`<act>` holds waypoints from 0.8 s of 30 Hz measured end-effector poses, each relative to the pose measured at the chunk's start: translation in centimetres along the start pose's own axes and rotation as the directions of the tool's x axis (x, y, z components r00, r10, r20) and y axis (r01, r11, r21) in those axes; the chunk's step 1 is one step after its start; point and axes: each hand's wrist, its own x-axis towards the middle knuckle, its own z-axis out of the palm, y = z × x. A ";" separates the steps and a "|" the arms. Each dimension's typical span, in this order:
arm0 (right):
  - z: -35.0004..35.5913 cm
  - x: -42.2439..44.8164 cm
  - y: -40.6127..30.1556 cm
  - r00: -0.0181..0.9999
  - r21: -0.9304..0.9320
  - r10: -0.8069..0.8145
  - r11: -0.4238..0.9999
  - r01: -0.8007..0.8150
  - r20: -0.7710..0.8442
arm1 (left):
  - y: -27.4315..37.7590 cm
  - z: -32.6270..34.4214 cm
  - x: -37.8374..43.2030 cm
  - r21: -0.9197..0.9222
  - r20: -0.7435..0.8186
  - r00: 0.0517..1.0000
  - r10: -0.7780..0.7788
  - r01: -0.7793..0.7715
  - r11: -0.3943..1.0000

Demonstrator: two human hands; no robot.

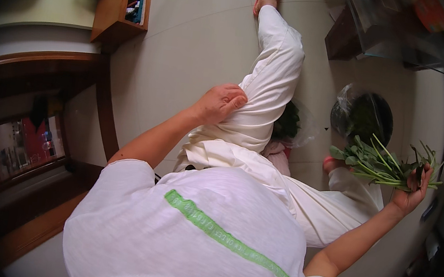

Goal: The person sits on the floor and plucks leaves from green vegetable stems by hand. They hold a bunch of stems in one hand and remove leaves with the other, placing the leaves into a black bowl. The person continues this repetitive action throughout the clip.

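My left hand [223, 102] rests on the white trousers at my left thigh, its fingers curled loosely together and nothing seen in it. At the right, my right hand [416, 185] grips a bunch of leafy green vegetables [387, 167] by the stems; leaves point to the left and some stems stick out to the right. Beyond the bunch, a dark round container [372, 115] stands on the floor with a clear plastic bag [344, 99] at its left side. More dark leafy greens [287, 121] lie beside my leg, partly hidden by it, next to clear plastic.
A glass-topped piece of furniture [405, 32] stands at the upper right. A wooden drawer [117, 5] holding small items juts out at the upper left, beside a pale tabletop [51, 1]. Pinkish cloth [278, 155] is near my seat. Pale tiles [193, 31] cover the floor.
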 end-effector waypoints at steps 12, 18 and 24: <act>1.6 0.3 0.9 0.983 -0.062 -0.115 0.992 0.107 -0.146 | 2.6 0.8 1.0 0.095 0.115 0.982 -0.147 0.136 0.986; 1.0 0.0 0.4 0.986 0.088 -0.125 0.987 0.135 -0.106 | 6.5 2.8 4.5 0.078 0.236 0.963 -0.132 0.116 0.990; -0.8 -0.5 -0.8 0.986 0.283 -0.084 0.951 0.124 -0.147 | 13.2 14.8 9.6 -0.210 0.233 0.882 0.409 -0.365 0.907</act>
